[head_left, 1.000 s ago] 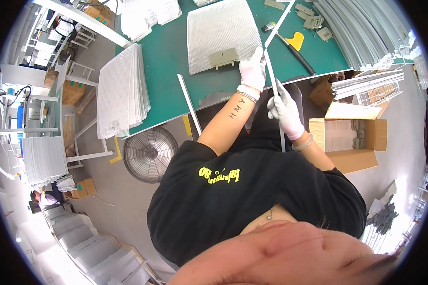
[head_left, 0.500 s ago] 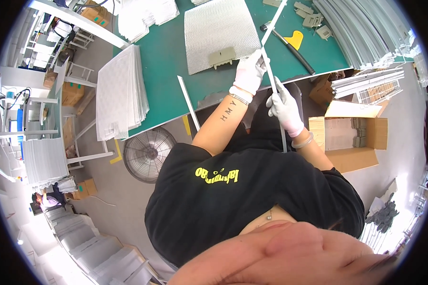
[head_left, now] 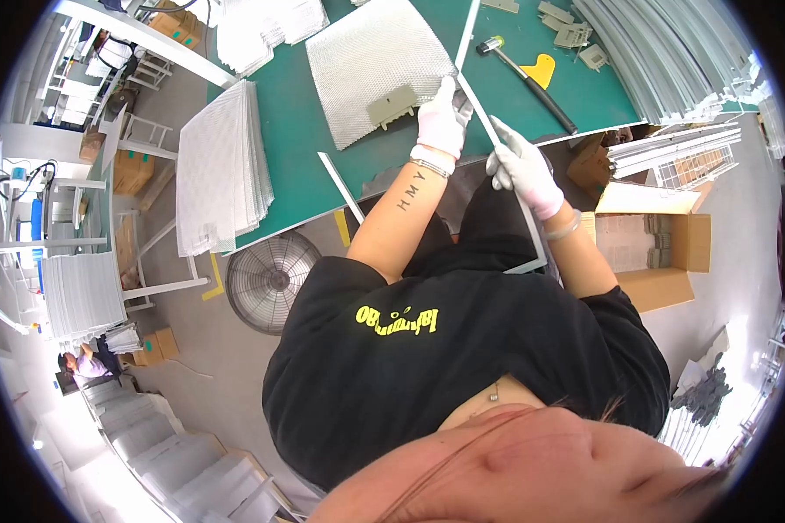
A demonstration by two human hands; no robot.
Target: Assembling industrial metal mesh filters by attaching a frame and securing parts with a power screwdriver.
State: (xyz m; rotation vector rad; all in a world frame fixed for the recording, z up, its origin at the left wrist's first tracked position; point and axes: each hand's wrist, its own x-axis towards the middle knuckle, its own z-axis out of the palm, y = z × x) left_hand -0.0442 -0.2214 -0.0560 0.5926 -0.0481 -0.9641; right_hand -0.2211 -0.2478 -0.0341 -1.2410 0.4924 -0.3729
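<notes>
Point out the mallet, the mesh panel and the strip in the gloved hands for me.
Mallet [head_left: 532, 77]: head view, middle of its black handle.
Mesh panel [head_left: 366, 61]: head view, bare centre of the mesh.
Metal strip [head_left: 480, 112]: head view, stretch between the two gloves.

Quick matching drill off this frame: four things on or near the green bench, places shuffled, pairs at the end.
Things:
1. mallet
2. floor fan
3. cardboard box
4. mesh panel

Places:
A. under the bench edge, on the floor
B. on the bench beside the left hand
C. on the bench beyond the right hand
D. on the floor by the right elbow

Pairs: 1-C, 2-A, 3-D, 4-B
</notes>
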